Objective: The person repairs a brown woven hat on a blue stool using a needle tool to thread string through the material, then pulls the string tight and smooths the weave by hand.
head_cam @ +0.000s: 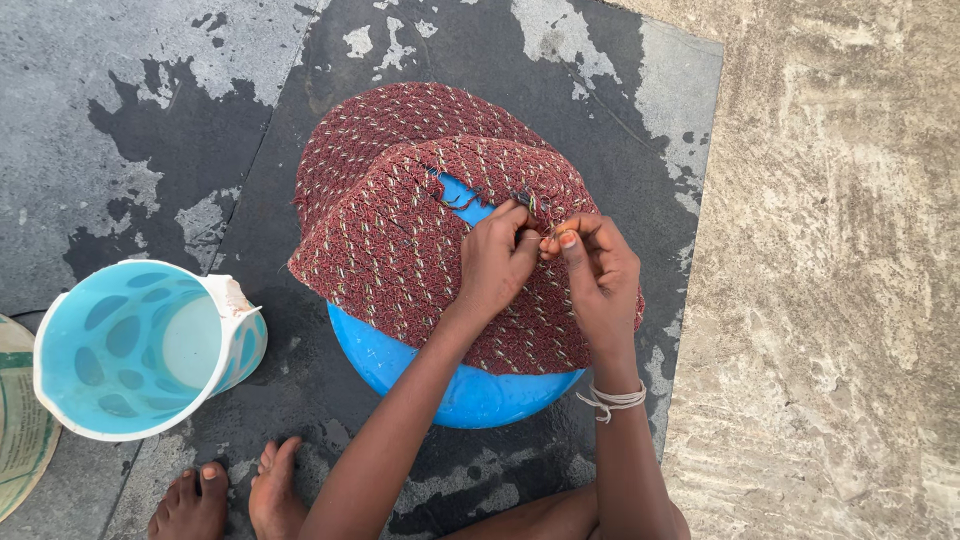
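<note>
A maroon knitted cloth (390, 215) with pale flecks is draped over a round blue basin (470, 395) on the wet stone floor. The cloth has a tear near its middle, and blue shows through it. My left hand (495, 262) pinches the cloth's frayed edge beside the tear. My right hand (595, 270) meets it there, fingertips closed on a thin thread or loose strand at the same edge. A pale string bracelet (612, 400) circles my right wrist.
A light blue bucket (215, 395) with a white rim stands at the left, with a round pale woven item (20, 430) beside it at the frame edge. My bare feet (235, 495) are at the bottom. Rough concrete (830, 270) lies to the right.
</note>
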